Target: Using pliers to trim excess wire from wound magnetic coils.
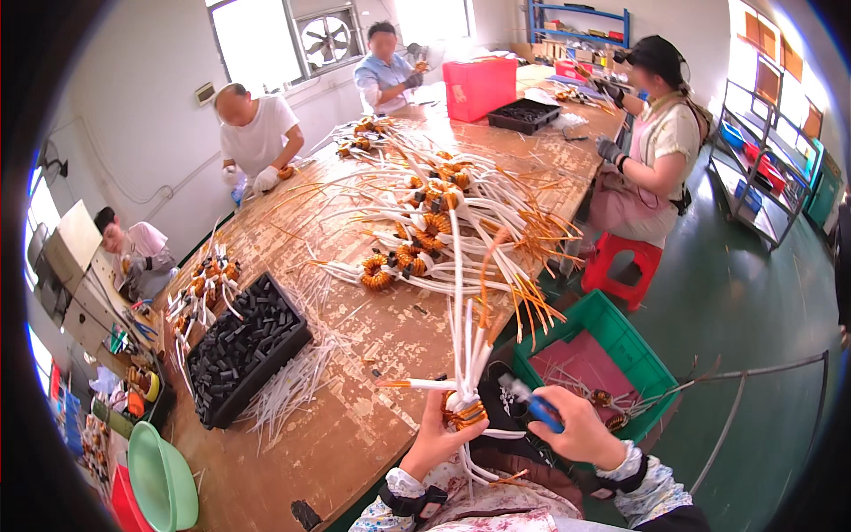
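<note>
Close to my body, my left hand point(436, 441) grips a copper-wound ring coil point(466, 412) at the table's near edge. White-sleeved wires point(459, 341) stand up from the coil, a few with bare copper-coloured ends, and others hang below it. Just right of the coil, my right hand point(578, 427) is closed round a blue-handled tool point(544, 413). The tool's pale front end points toward the wires; its kind is too blurred to make out. A pile of similar coils point(434, 229) with long white and copper leads lies farther up the table.
A black tray of short black tubes point(251, 350) sits on the left, with loose white sleeve pieces point(297, 383) beside it. A green crate point(643, 355) holding coils stands at my right. Several co-workers sit around the table. A red stool point(625, 266) and a metal cart point(753, 199) are beyond.
</note>
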The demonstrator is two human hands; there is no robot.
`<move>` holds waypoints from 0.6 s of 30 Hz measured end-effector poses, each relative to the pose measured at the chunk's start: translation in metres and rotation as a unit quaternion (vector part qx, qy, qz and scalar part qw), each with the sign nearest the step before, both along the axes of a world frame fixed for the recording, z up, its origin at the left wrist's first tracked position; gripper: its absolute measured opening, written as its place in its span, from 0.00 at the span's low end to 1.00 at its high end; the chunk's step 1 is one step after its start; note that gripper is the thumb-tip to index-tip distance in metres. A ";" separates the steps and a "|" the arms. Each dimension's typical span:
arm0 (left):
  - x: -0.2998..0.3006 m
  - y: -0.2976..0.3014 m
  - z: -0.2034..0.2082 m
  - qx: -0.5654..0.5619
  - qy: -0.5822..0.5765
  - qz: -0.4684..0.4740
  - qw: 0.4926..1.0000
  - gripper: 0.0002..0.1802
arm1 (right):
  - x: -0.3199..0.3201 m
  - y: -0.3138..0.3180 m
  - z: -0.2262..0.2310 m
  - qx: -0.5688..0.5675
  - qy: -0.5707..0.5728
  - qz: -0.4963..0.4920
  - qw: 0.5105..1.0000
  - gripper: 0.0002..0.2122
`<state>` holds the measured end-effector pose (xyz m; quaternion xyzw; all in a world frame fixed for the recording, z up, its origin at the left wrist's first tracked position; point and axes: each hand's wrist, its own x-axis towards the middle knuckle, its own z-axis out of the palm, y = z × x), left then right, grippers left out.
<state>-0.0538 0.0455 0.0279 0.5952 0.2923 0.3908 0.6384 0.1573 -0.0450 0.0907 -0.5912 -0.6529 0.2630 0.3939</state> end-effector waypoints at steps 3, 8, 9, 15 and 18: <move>0.001 0.002 -0.004 -0.031 0.001 0.015 0.999 0.32 | -0.015 -0.004 -0.014 0.043 -0.071 -0.048 0.995 0.20; 0.008 0.004 0.001 0.009 0.023 -0.001 1.000 0.35 | -0.017 0.001 -0.010 0.099 -0.200 -0.075 0.972 0.24; 0.010 0.005 0.001 0.007 0.027 -0.006 1.000 0.35 | -0.015 0.001 -0.007 0.094 -0.211 -0.077 0.970 0.24; 0.011 0.005 0.001 0.144 0.122 0.029 0.982 0.33 | -0.003 -0.013 0.026 -0.007 -0.285 -0.023 0.958 0.25; 0.014 0.006 0.010 0.259 0.178 0.039 0.949 0.28 | -0.001 -0.014 0.040 -0.037 -0.328 -0.001 0.944 0.26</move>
